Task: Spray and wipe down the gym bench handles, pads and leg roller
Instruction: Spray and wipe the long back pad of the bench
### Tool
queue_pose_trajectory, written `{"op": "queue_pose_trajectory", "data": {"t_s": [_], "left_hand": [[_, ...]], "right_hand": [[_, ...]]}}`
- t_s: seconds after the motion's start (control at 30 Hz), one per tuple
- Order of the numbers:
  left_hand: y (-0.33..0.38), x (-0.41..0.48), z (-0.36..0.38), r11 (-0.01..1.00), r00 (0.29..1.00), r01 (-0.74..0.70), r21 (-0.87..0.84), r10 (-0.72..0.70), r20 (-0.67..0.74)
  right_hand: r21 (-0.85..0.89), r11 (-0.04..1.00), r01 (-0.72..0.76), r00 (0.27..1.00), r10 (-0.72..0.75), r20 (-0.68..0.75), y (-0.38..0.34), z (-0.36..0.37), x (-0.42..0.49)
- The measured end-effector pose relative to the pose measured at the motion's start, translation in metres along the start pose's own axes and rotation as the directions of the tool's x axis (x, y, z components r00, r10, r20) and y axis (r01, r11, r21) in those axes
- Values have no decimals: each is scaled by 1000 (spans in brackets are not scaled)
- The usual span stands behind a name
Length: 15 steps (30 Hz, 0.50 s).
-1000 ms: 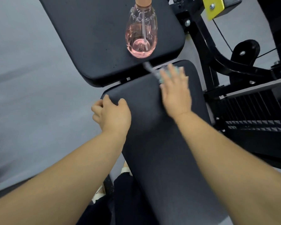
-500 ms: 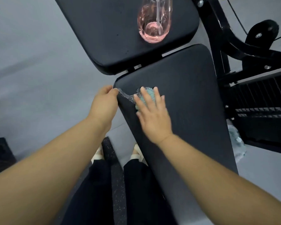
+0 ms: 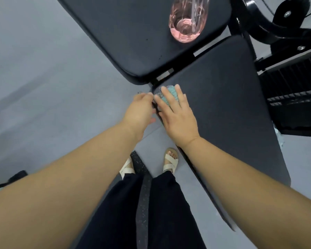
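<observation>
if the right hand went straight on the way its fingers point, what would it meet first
Likely the near edge of the upper pad, just past the gap beyond the cloth; depth is unclear.

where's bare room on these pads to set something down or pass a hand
Bare: the long pad from the right hand across to its right edge and down to its near end; the upper pad left of the bottle. Crowded: the long pad's top-left corner, where left hand, right hand and cloth meet.
</observation>
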<state>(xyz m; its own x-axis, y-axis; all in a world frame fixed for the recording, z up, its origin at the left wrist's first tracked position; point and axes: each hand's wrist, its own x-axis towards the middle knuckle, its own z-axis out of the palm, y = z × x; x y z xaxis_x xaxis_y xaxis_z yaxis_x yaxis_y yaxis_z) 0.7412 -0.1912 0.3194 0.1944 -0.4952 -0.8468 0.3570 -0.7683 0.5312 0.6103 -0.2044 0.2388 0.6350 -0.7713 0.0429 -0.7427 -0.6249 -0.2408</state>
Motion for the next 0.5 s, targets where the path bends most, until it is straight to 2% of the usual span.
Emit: {"op": "queue_pose_trajectory", "data": {"t_s": [0.07,0.13,0.27,0.33,0.43,0.5], "left_hand": [[7,-2,1,995,1000,-2,95,0,28],[13,-4,2,988,999,9,152,-17,50],[18,-6,2,975,998,8,221,-20,52],[21,-4,2,957,999,-18,288,8,35],[28,2,7,905,995,-101,413,92,42],[35,9,13,849,990,-142,509,120,77]], "right_hand": [[-45,999,11,999,-9,41,17,-5,-29],[-44,996,-79,994,82,65,28,-11,-48],[-5,976,-218,975,218,47,15,-13,-14],[-6,983,-184,983,184,25,16,-12,13],[-38,998,-56,998,57,17,46,-15,30],[-40,995,-93,996,93,0,71,-20,34]]}}
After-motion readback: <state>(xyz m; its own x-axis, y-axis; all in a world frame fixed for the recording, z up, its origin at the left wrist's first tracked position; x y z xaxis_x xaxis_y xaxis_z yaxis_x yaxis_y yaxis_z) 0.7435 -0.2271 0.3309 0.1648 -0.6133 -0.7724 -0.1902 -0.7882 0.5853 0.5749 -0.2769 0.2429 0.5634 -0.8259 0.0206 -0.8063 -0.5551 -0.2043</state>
